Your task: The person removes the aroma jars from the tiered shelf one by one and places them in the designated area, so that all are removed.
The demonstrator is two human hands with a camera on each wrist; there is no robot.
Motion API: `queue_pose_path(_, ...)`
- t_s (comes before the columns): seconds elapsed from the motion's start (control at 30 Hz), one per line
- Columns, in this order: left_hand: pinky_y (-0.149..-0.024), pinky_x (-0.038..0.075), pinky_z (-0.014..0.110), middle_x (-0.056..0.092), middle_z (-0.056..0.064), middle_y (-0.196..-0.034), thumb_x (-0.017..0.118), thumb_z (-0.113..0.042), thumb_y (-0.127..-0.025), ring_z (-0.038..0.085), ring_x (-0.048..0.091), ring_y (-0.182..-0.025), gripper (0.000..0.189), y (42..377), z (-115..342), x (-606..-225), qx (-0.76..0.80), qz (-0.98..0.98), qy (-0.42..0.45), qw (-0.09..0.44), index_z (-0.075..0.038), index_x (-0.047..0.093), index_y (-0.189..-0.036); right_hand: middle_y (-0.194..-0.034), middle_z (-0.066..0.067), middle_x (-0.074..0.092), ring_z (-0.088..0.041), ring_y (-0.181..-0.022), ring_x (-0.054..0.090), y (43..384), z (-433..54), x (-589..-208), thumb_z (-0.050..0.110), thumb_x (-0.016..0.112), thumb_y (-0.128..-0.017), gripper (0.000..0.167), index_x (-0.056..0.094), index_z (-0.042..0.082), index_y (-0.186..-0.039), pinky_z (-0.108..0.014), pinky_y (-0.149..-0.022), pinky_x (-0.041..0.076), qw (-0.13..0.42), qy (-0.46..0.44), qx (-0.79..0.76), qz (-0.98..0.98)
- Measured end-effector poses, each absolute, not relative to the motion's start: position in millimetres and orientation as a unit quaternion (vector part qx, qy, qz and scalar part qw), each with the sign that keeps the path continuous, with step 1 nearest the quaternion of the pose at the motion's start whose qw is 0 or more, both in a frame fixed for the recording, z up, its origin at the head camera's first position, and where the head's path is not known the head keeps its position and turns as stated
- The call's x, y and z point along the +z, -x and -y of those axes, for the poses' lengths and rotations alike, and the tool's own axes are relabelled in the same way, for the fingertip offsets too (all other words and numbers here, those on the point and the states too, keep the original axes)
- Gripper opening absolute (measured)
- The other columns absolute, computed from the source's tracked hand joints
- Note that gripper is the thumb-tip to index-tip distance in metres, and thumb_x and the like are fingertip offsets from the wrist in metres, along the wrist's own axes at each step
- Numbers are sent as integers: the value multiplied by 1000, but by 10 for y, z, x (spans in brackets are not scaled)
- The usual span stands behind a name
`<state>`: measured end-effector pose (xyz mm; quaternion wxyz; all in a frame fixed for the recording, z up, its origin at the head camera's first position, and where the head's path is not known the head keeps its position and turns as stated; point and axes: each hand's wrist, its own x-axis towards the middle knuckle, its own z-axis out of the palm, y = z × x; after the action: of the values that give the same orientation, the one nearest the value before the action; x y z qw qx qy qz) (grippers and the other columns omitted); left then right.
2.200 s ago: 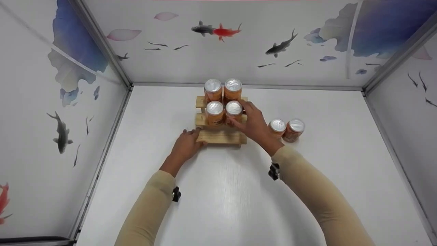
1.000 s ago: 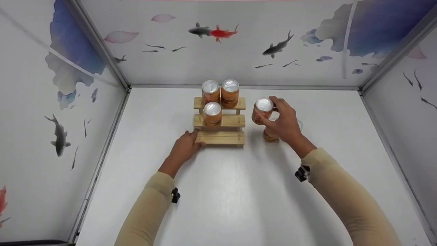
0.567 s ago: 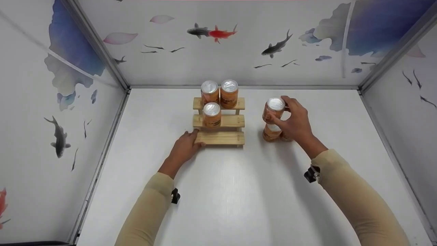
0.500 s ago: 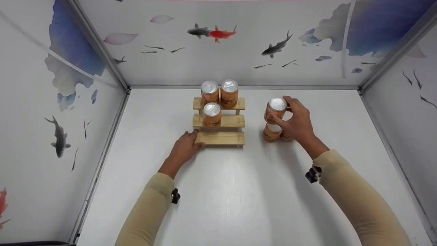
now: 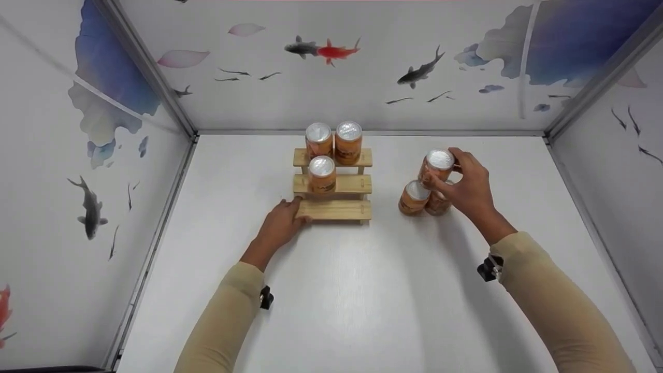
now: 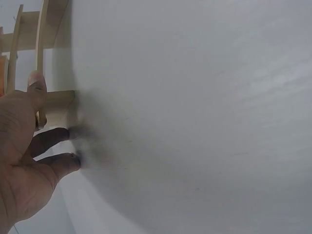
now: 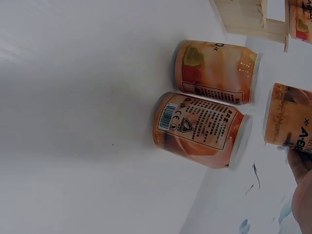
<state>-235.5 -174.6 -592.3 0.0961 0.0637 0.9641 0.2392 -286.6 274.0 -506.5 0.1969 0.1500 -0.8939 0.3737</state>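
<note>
My right hand [image 5: 471,184] grips an orange can [image 5: 436,165] with a silver lid, thumb on one side and fingers on the other. The right wrist view shows this held can [image 7: 287,114] raised above the lids of two similar cans, a left one [image 5: 414,198] and a right one [image 5: 438,203], standing side by side on the table. My left hand [image 5: 282,223] holds the left end of the lowest step of a three-tier wooden rack [image 5: 339,210]; its thumb lies on the step's front edge in the left wrist view.
Two cans stand on the rack's top step, a left one [image 5: 318,141] and a right one [image 5: 348,142]. One more can [image 5: 322,175] stands on the middle step. White panels with painted fish enclose the white table [image 5: 331,290] at the back and sides.
My right hand has lifted a can off the middle step and carried it right, over the two cans on the table. My left hand has stayed on the rack.
</note>
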Motion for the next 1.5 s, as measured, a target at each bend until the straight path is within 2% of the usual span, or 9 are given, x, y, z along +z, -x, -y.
queue_pose_path(0.1, -130, 41, 60, 55, 30, -163, 64, -46, -112, 50, 44, -159, 76, 2348, 1745, -5912, 243, -963, -65, 94, -2, 41, -169, -132, -24, 70, -39, -121, 75, 2855, -2797, -5062, 14, 92, -92, 67, 60, -8, -147, -47, -101, 64, 200, -140, 368, 897)
queue_pose_path(0.17, -130, 41, 61, 55, 30, -162, 64, -47, -112, 50, 44, -159, 76, 2348, 1743, -5910, 244, -963, -64, 95, -2, 42, -169, -132, -24, 70, -40, -122, 75, 2846, -2838, -5060, 12, 91, -92, 65, 60, -8, -146, -45, -102, 64, 201, -134, 368, 898)
queue_pose_path(0.27, -130, 41, 61, 55, 30, -163, 64, -47, -112, 50, 44, -159, 76, 2351, 1740, -5913, 244, -963, -63, 98, -3, 41, -169, -133, -25, 70, -40, -122, 74, 2839, -2906, -5067, 11, 91, -92, 64, 61, -8, -146, -23, -102, 60, 204, -127, 369, 898)
queue_pose_path(0.33, -130, 41, 61, 55, 30, -163, 64, -47, -112, 50, 44, -159, 76, 2354, 1739, -5918, 244, -963, -62, 98, -3, 41, -169, -133, -25, 70, -41, -122, 74, 2832, -2951, -5071, 10, 90, -92, 63, 61, -9, -145, -9, -99, 53, 208, -124, 371, 896)
queue_pose_path(0.43, -130, 42, 61, 55, 31, -162, 64, -48, -112, 51, 45, -159, 77, 2356, 1739, -5923, 243, -963, -63, 97, -2, 41, -169, -133, -25, 70, -41, -122, 74, 2820, -3018, -5077, 10, 90, -92, 63, 61, -9, -145, 1, -96, 44, 214, -121, 374, 894)
queue_pose_path(1.0, -132, 39, 60, 52, 29, -166, 62, -48, -112, 49, 42, -161, 77, 2363, 1740, -5935, 240, -963, -63, 104, -2, 40, -170, -130, -27, 71, -41, -120, 72, 2776, -3335, -5072, 10, 91, -92, 60, 65, -6, -143, 0, -93, 44, 242, -87, 374, 891)
queue_pose_path(1.5, -134, 36, 59, 49, 27, -169, 59, -54, -112, 46, 38, -165, 80, 2376, 1722, -5922, 242, -961, -41, 126, -7, 36, -173, -135, -26, 68, -42, -126, 69, 2712, -3548, -5158, 16, 92, -92, 64, 63, -4, -146, -5, -94, 47, 220, -45, 372, 900)
